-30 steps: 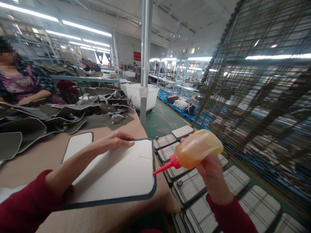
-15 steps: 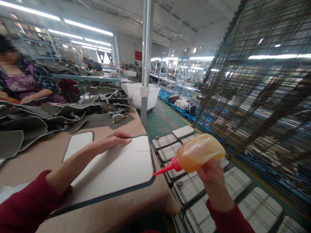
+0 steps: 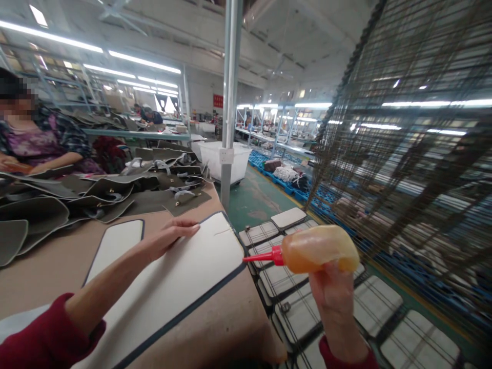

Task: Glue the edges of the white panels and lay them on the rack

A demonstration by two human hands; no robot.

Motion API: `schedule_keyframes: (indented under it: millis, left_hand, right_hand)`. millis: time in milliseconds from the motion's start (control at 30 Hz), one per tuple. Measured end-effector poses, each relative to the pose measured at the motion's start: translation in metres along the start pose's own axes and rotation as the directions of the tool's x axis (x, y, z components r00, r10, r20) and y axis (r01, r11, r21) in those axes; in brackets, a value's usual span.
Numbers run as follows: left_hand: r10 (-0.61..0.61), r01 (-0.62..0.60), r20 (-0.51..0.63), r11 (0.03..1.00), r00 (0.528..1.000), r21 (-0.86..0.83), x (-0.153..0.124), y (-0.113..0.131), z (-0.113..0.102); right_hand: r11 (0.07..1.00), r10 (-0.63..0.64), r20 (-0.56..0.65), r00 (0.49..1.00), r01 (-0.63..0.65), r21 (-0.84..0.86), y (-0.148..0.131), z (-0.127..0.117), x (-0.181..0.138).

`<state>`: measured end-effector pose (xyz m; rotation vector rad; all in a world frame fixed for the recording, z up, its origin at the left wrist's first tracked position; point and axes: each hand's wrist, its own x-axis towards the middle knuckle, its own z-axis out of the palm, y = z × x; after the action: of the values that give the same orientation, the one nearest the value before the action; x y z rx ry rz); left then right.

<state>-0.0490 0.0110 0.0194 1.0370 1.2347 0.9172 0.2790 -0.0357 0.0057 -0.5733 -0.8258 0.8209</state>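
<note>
My left hand (image 3: 175, 236) grips the far edge of a white panel (image 3: 180, 277) with a dark blue border, its fingers and thumb closed there. The panel lies slantwise on the tan-covered table, its right end near the table's side. My right hand (image 3: 334, 287) is wrapped round a translucent squeeze bottle (image 3: 321, 249) of amber liquid. The bottle lies sideways in the hand, and its red nozzle (image 3: 265, 257) points left, the tip at the panel's right corner border. A short thread-like mark shows on the panel near its far right end.
A second bordered white panel (image 3: 117, 243) lies behind my left arm. Grey-green pieces (image 3: 103, 192) with handles are heaped farther back. Bordered panels (image 3: 300, 297) lie on a wire rack to the right, beside an upright wire grid (image 3: 403, 128). A post (image 3: 226, 169) and a seated co-worker (image 3: 42, 138) are beyond.
The panel has turned anticlockwise under my left hand, its right corner shifting away from me. The bottle has tipped from nozzle-down to nearly level, its tip following the corner.
</note>
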Motion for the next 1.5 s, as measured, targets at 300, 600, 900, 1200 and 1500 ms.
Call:
schedule_keyframes:
  millis: [300, 600, 900, 1200, 1500]
  left_hand:
    - [-0.034, 0.024, -0.063, 0.989, 0.997, -0.147, 0.0, -0.01, 0.014]
    - [-0.02, 0.015, -0.02, 0.972, 1.0, -0.233, 0.009, -0.02, 0.014]
    - [-0.041, 0.03, -0.041, 0.97, 0.998, -0.243, 0.011, -0.025, 0.012]
    - [-0.061, 0.045, -0.05, 0.962, 0.997, -0.268, 0.015, -0.025, 0.011]
    - [-0.072, 0.049, -0.084, 0.967, 0.994, -0.251, 0.017, -0.02, 0.011]
  right_hand:
    - [0.998, -0.067, -0.012, 0.998, 0.067, 0.004, 0.009, 0.001, 0.006]
    - [0.996, -0.039, -0.071, 0.997, 0.044, 0.072, 0.019, 0.007, 0.019]
    - [1.0, -0.022, 0.004, 1.0, 0.022, 0.003, 0.032, 0.008, 0.028]
    - [0.997, 0.043, -0.005, 0.999, -0.043, 0.064, 0.04, 0.014, 0.026]
    - [0.988, 0.109, 0.014, 0.994, -0.109, 0.105, 0.036, 0.024, 0.021]
